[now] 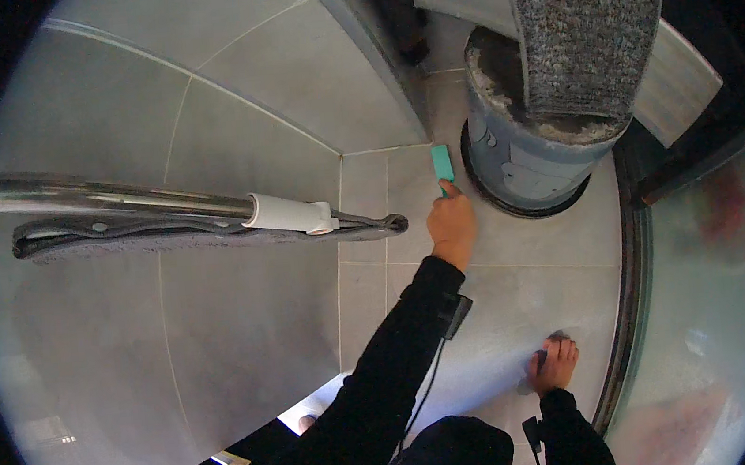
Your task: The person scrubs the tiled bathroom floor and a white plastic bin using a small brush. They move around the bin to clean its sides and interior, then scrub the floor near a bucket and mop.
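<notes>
My left hand (pixel 453 225) reaches forward to the floor tiles (pixel 537 291). Its fingers are closed around the near end of a small teal tool (pixel 442 164), whose flat rectangular head points at the wall corner; whether it is a brush or a scraper is unclear. The head lies near the foot of the wall, just left of a grey bucket (pixel 533 172). My right hand (pixel 557 366) rests low on the floor at the right, near the dark door track. Something small and dark (pixel 542 358) shows by its thumb; I cannot tell whether it is held.
The bucket has a crusted rim; a grey looped-pile textile (pixel 588 34) and a pale board (pixel 678 79) overhang it. At left, a chrome tube (pixel 124 201) with a white fitting (pixel 291 214) crosses above a folded grey cloth (pixel 227 238). Frosted glass (pixel 698 310) borders the right.
</notes>
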{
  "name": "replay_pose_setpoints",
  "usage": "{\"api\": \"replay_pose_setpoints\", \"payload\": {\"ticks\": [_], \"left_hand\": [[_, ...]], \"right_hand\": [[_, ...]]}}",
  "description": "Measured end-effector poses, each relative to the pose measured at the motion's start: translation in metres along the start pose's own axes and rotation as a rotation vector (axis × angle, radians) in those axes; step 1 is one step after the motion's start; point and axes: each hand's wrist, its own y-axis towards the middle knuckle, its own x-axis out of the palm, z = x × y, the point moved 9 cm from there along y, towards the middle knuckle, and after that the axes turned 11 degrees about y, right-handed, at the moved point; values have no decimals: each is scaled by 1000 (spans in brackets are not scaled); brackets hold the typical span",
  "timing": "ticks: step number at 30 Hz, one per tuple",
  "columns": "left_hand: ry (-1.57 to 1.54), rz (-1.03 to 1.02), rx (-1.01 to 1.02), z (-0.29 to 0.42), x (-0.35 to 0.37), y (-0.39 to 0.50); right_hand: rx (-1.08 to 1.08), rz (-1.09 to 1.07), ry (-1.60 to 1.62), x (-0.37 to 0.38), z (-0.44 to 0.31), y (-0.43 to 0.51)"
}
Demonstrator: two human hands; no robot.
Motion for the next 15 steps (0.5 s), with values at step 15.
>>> {"api": "replay_pose_setpoints", "payload": {"ticks": [15], "left_hand": [[191,180,-78,-19,-3,-13]], "right_hand": [[46,-47,33,5,13,17]]}}
